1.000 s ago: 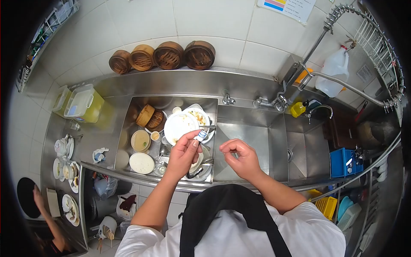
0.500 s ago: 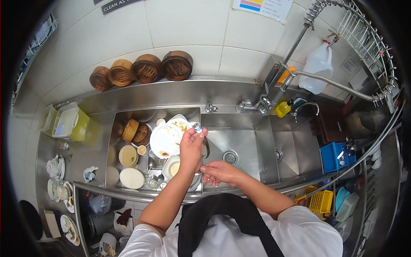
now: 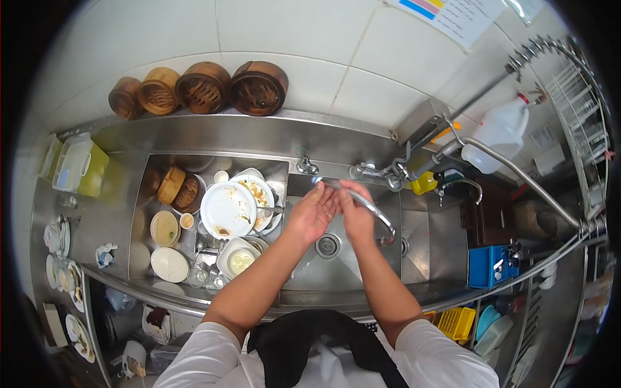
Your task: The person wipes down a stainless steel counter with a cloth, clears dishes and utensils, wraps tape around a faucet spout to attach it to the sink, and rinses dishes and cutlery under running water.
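Note:
A curved metal tap spout (image 3: 374,210) with a blue-and-white end is held over the middle sink basin, slanting down to the right. My right hand (image 3: 358,216) is closed around its upper part. Beside it, my left hand (image 3: 312,216) is cupped with the palm showing and fingers stretched up near the blue-and-white end; whether it touches the spout is unclear. Just above that end is a wall-side tap (image 3: 306,163) with no spout on it. To the left, soiled white plates (image 3: 226,210) and a white bowl (image 3: 239,260) are stacked in the left basin.
Bamboo steamers (image 3: 259,90) line the back ledge. A flexible spray hose (image 3: 517,174) arches on the right, near a yellow bottle (image 3: 425,183) and a blue bin (image 3: 486,266). A yellow-green container (image 3: 85,165) stands far left.
The spout has moved up and right, from my left hand into my right hand, its blue-and-white end nearing the tap. My left hand has loosened; my right hand has risen.

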Motion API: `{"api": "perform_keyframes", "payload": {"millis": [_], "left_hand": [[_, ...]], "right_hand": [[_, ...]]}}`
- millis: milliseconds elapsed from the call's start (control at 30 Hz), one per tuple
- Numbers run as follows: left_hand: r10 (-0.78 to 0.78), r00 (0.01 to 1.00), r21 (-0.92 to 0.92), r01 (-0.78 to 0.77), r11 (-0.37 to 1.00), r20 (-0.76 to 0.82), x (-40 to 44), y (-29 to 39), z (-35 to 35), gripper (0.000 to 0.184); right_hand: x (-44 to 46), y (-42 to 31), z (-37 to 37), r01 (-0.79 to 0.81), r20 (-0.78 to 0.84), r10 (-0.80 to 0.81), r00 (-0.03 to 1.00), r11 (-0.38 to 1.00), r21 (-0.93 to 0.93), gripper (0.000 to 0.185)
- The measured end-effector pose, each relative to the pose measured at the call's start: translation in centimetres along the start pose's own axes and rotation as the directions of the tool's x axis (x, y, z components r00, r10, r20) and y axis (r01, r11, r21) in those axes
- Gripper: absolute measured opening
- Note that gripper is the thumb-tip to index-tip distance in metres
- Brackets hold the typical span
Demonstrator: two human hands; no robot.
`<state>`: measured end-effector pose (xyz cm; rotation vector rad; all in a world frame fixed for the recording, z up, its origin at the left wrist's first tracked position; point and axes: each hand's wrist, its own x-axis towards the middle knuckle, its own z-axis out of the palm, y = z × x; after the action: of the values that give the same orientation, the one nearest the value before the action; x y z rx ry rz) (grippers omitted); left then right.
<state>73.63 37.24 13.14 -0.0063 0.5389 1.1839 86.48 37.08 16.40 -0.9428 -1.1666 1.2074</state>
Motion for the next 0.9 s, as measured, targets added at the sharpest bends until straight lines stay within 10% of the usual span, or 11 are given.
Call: {"api": "perform_keyframes", "payload": {"millis": [167, 633, 833, 900], "left_hand": [[-0.062, 0.989, 0.233, 0.092, 0.968, -0.134, 3.8, 2.2, -3.1, 0.039], [0.041, 0.935, 0.102, -0.006, 0.995, -0.352, -1.8, 8.6, -17.5, 0.032], [0.161, 0.948, 0.365, -0.052, 0.929, -0.273, 2.6, 8.8, -14.7, 0.031], [0.422, 0.905, 0.754, -0.247, 0.608, -0.044, 5.7, 9.0, -12.9, 0.026]], "right_hand": [[10.8, 4.7, 0.2, -0.017, 0.007, 0.020, 1.000, 0.970, -0.243, 0.023], [17.8, 10.3, 1.6, -0.139, 0.116, 0.205, 0.972, 0.898, -0.418, 0.024], [18.5, 8.3, 3.6, 0.116, 0.251, 0.128, 0.959, 0.633, -0.765, 0.030], [18.6, 8.7, 3.9, 0.104, 0.243, 0.151, 0.958, 0.607, -0.788, 0.032]]}}
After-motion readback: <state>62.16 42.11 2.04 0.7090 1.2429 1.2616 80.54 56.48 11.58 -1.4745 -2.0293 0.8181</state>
